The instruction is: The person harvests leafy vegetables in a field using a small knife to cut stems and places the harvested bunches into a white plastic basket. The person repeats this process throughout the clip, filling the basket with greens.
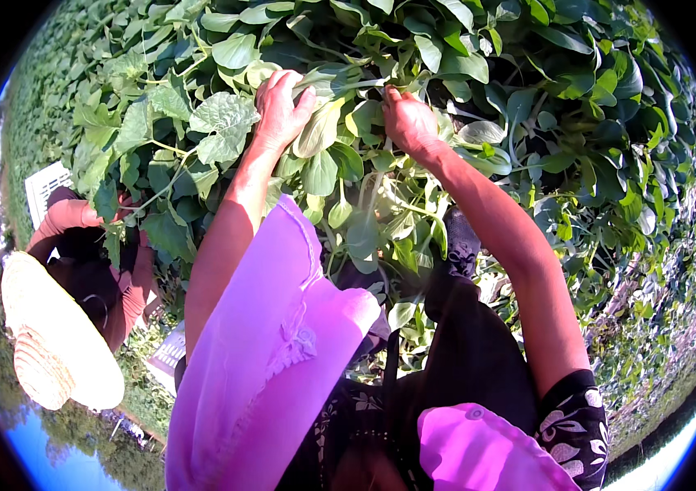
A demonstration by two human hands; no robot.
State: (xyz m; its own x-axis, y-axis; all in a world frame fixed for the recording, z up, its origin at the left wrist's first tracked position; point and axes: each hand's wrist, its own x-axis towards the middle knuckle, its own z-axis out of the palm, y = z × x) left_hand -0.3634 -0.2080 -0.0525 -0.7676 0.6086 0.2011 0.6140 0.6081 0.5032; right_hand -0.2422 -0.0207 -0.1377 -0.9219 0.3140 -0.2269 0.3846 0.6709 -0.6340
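Observation:
Ahead of me grows a dense bed of leafy greens, with smooth oval leaves and pale stalks like bok choy. My left hand is closed around the leafy end of one plant, its thumb lying along the leaves. This plant lies sideways between my hands, its pale stalks pointing right. At the stalk end, my right hand has its fingers curled in; leaves partly cover the fingertips, and whether a tool is in it cannot be seen.
A broad lobed leaf of a vine stands beside my left wrist. At the left, a person in a straw hat bends over the plants. White plastic crates stand near that person. My shoe is among the stalks.

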